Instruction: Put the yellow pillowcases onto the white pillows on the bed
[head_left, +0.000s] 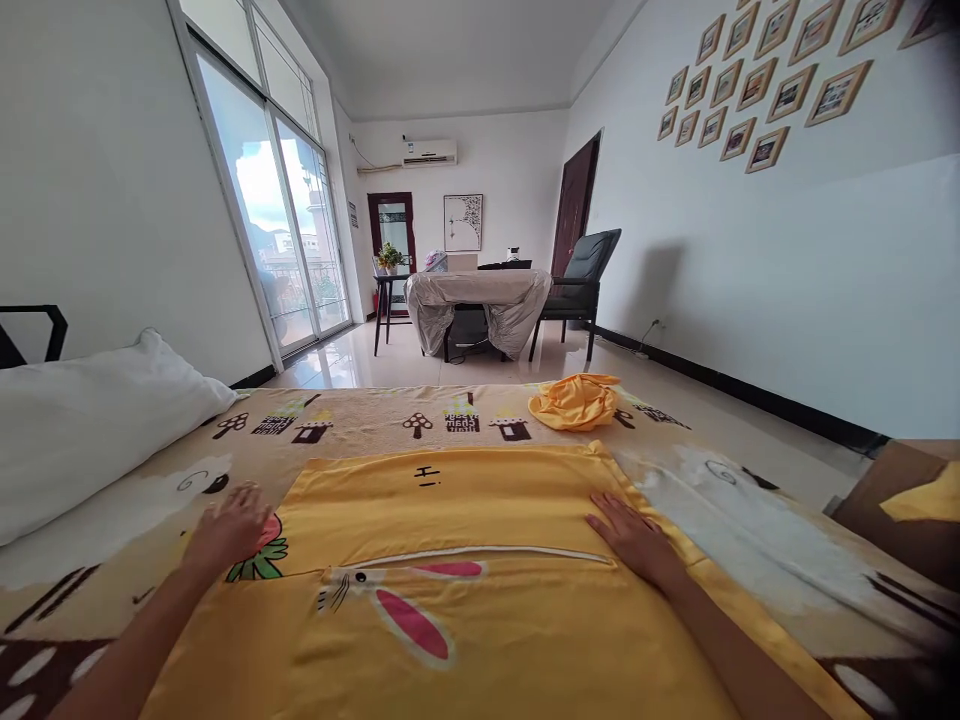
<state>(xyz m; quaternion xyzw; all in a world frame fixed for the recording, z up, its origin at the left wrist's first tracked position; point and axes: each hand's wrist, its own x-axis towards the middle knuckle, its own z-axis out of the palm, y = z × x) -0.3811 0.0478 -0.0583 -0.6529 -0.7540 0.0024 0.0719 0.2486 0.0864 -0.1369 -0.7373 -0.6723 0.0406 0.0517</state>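
Observation:
A yellow fabric cover [525, 640] lies spread out before me, printed with a rabbit, a carrot-like shape with green leaves and the word "Hi". Across its middle runs a white-edged slit, slightly parted. My left hand [232, 528] rests palm down at the cover's left edge, fingers stretched forward, partly over the leafy print. On the right side, my right hand [634, 540] lies flat on the cloth beyond the slit's end, fingers spread. Neither hand grips anything. A crumpled orange-yellow cloth [576, 402] sits past the cover's far right corner.
Under the cover is a patterned beige blanket [390, 408] on a bed-like surface. A white pillow [97, 415] lies at the left. Farther off stand a draped table [480, 288], a dark chair [589, 265] and a potted plant [389, 256]. Another yellow piece [926, 495] shows at the right edge.

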